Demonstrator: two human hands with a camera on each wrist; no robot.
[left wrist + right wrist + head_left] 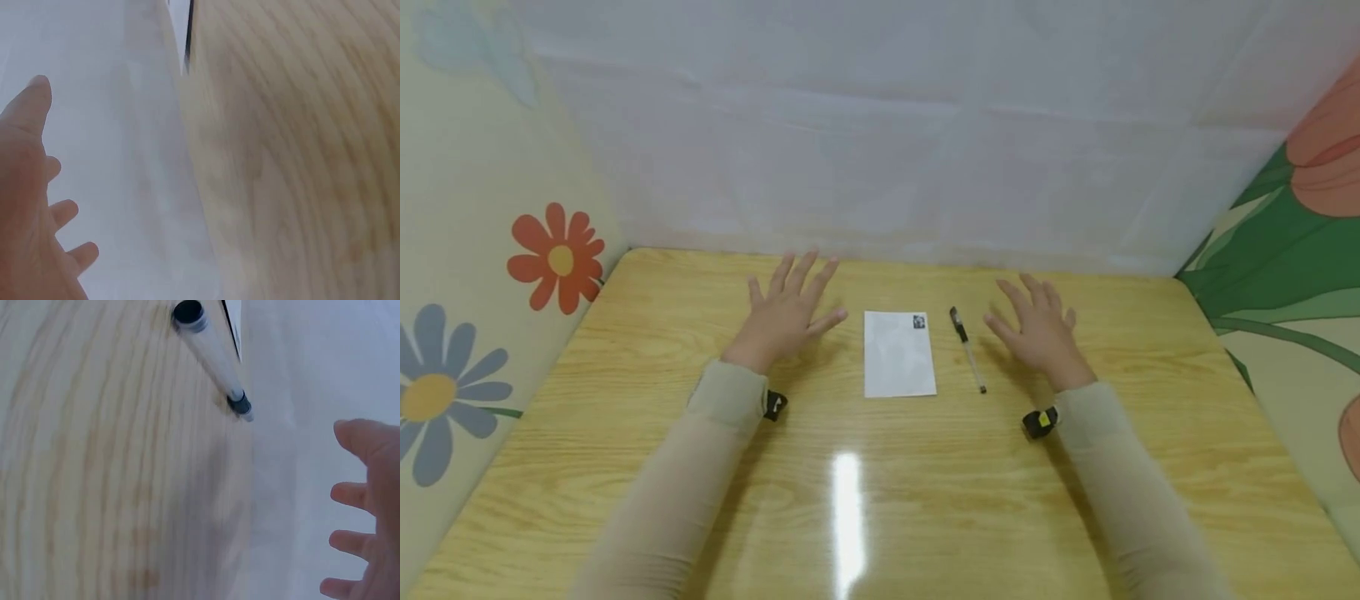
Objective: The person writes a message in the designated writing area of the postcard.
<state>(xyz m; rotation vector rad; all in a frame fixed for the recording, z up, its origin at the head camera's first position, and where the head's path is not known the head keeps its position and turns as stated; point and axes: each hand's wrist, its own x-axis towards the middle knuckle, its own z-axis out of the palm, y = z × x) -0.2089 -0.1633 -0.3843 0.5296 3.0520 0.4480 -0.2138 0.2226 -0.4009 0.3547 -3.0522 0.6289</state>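
A white rectangular paper piece [899, 357], like a small envelope or card with a dark stamp-like picture in its top right corner, lies on the table between the hands. Just to its right is a pen [970, 354] with a clear barrel and black cap; the right wrist view shows its black end [188, 311] close up. My left hand [782, 321] spreads its fingers over the table, left of the paper, holding nothing. Fingers spread as well, my right hand [1037, 329] is to the right of the pen and holds nothing.
The wooden table [925, 500] has a bright light reflection near the front. A white cloth [880, 167] hangs along its back edge. Walls painted with flowers [553, 258] rise at the left and right sides. Each wrist bears a small black camera [1039, 423].
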